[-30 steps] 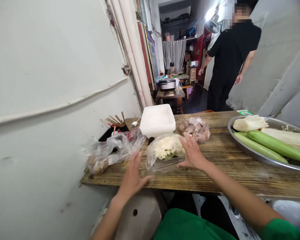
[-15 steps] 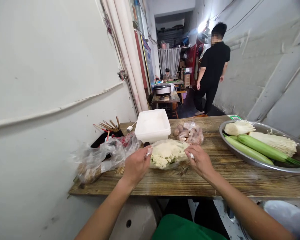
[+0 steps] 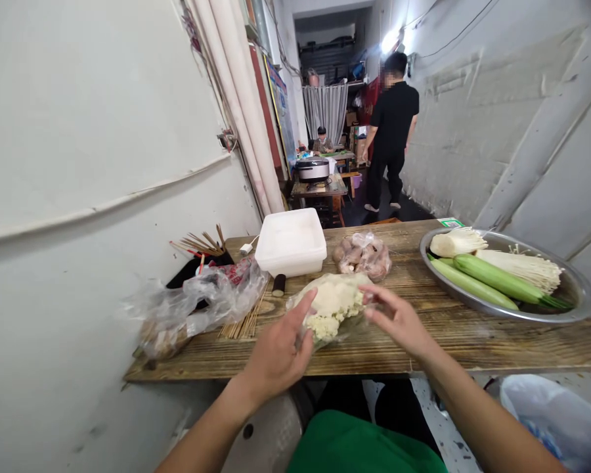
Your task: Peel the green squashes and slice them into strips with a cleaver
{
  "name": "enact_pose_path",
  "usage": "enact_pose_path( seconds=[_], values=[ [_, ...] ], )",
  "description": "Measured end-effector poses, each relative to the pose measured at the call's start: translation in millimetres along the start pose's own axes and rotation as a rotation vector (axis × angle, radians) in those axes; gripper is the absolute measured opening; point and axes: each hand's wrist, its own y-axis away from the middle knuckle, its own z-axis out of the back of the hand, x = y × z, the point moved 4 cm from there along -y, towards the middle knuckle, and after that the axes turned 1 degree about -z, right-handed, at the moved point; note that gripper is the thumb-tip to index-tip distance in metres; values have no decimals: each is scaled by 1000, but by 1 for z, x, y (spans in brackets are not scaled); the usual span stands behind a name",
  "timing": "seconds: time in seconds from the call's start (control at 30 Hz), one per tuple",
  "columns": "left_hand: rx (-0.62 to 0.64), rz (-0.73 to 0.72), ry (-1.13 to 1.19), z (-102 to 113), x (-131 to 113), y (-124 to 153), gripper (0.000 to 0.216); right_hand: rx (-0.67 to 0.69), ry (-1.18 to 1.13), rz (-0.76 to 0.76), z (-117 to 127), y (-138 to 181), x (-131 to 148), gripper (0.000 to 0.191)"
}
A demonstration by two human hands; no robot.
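Head view: at lower centre, the bagged cauliflower (image 3: 332, 302) on the wooden worktop (image 3: 473, 335) is flanked by left hand (image 3: 278, 355) and right hand (image 3: 396, 318), both loosely opened with fingertips at the plastic, seemingly steadying it.

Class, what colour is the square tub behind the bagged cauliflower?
White. The square tub shows best in the head view, the only one here.

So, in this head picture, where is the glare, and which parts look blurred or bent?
Head view: the lamp far down the corridor flares white. The left hand and right hand are a little motion-smeared at the cauliflower bag. The wall pipes lean and bow from the wide lens.
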Motion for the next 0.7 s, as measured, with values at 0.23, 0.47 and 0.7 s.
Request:
enact_pose_path(
  seconds=[0.23,0.47,0.7],
  values=[
    [415,-130,-273,-26,-52,-14,91,199,-145,-103,-61,24,32,55],
    [493,129,-357,-25,-73,-20,87,183,-731,-410,-80,28,32,47],
    [295,-25,-169,-18,-67,-2,91,102,-616,-368,-60,26,32,45]
  ],
)
